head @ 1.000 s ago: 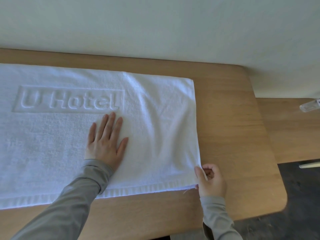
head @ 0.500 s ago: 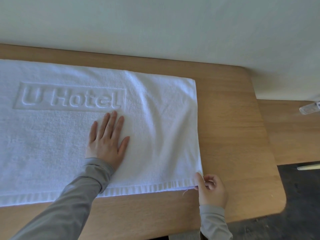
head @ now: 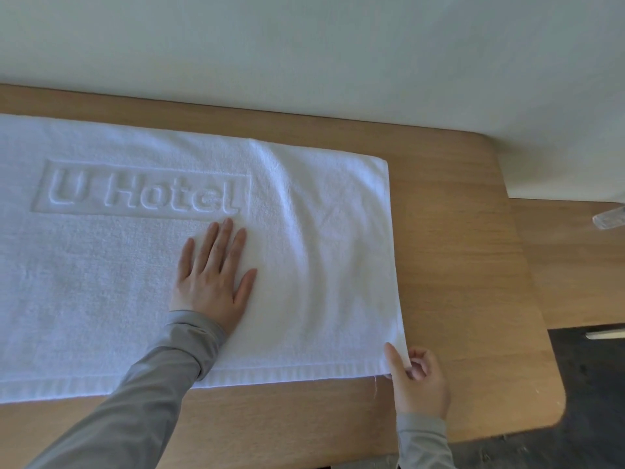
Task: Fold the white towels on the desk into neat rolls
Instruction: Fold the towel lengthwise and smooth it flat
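- The left hand (head: 213,279) lies flat, palm down and fingers spread, on the white towel (head: 101,282), just below the raised lettering; it grips nothing and simply presses on the cloth.
- The right hand (head: 417,380) pinches the towel's near right corner between thumb and curled fingers, with the thumb on top of the fabric.
- Both arms wear grey sleeves (head: 162,377) that reach to the wrists.
- The towel is spread open on the wooden desk (head: 456,265); it runs off the left edge of the view, and its right edge ends well short of the desk's rounded right end.
- A boxed "U Hotel" logo (head: 142,194) is embossed in the towel, above and to the left of the left hand.
- Soft curved creases fan out in the cloth between the two hands, and a ridge runs down from the far edge near the logo's right side.
- A woven hem band runs along the near edge, and a loose thread hangs at the pinched corner.
- A pale wall (head: 304,45) stands behind the desk.
- To the right, a lower wooden surface (head: 575,265) adjoins the desk, with dark flooring (head: 592,384) nearer the camera.
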A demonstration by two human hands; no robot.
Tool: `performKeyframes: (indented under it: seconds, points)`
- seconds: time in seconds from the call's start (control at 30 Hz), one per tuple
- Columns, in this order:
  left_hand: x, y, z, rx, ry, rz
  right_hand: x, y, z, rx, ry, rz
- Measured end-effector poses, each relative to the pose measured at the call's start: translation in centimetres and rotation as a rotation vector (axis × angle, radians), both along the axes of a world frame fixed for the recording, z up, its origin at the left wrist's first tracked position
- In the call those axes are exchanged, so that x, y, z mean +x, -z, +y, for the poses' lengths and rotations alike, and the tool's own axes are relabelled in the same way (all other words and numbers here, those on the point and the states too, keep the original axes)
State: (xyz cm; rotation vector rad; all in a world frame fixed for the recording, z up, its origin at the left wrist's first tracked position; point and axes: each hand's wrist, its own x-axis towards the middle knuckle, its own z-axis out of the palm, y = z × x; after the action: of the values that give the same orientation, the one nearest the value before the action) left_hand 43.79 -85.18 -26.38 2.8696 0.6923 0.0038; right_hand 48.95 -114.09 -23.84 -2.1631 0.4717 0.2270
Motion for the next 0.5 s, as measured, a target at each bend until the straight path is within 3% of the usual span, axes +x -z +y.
performKeyframes:
  seconds: [0.27, 0.4, 0.5]
  points:
    - [0.1, -0.1, 0.0, -0.002, -0.003, 0.002, 2.3, -0.1, -1.0, -0.030, -0.054, 0.178]
    - [0.2, 0.0, 0.0, 0.003, 0.002, -0.003, 5.6, -1.6, 1.4, -0.177, -0.180, -0.115]
    - [0.2, 0.0, 0.0, 0.002, 0.001, -0.014, 10.6, -2.5, 6.3, -0.179, -0.440, -0.368]
